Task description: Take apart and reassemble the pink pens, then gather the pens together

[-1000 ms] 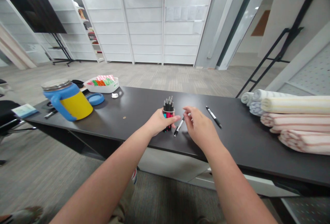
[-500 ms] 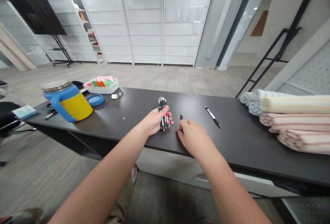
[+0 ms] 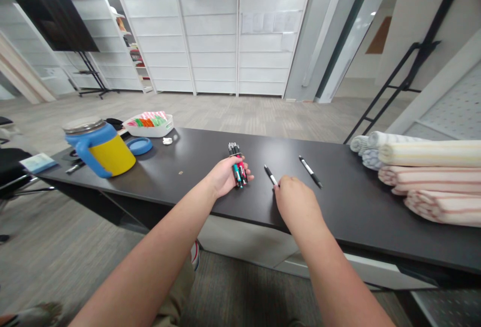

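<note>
My left hand [image 3: 226,175] is closed around a bundle of pens [image 3: 238,166], several of them, with black, teal and red barrels and a band near the top. To its right, my right hand [image 3: 296,197] has its fingers closed at the lower end of a black-and-white pen [image 3: 270,174], which slants on the dark tabletop. The fingertips are partly hidden behind the back of that hand. Farther right, another black-and-white pen [image 3: 310,172] lies by itself, touched by neither hand.
On the desk's left are a large blue-and-yellow mug [image 3: 112,151], a blue lid [image 3: 139,145], a white basket [image 3: 161,127] with colourful packets and a small white item [image 3: 167,141]. Rolled striped towels [image 3: 432,176] are stacked at the right. The desk's front edge [image 3: 263,220] runs below my hands.
My right hand has moved right and slightly down, uncovering more of the pen at its fingers. The bundle in my left hand has turned a little, showing more teal.
</note>
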Motion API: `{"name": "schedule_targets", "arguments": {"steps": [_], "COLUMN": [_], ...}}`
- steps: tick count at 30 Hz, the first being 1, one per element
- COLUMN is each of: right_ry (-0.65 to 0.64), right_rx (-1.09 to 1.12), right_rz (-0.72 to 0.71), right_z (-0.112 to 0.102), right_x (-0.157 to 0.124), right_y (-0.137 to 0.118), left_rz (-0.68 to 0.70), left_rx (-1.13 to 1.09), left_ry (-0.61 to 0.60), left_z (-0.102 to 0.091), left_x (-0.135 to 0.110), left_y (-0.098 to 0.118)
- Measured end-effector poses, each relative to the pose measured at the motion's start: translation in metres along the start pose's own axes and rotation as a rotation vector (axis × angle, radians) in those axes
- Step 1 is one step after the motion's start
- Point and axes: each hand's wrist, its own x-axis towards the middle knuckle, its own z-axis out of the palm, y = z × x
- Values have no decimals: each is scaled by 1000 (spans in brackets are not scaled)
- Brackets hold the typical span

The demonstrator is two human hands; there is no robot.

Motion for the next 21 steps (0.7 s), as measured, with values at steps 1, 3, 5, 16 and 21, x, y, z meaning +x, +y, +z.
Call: {"name": "schedule_targets", "arguments": {"steps": [1,3,5,16,21], "right_ry": [17,70,124,142,171], "right_rx": [19,111,282,649,668], "right_rz": [10,18,-28,-240,-219], "right_z": [-1,-3,-5,-8,-1], "right_x": [0,0,0,-7,-9], "right_y": [-1,-2,-3,-13,-21], "left_rz": [-14,-11,25,97,195], "left_rx": [-18,-38,-24,36,120], "left_ry": [-9,-16,-19,-69,-70], "left_z": [-1,-1,1,9,11], "left_x": [0,0,0,-4,-3], "left_y": [0,0,-1,-5,-9]}}
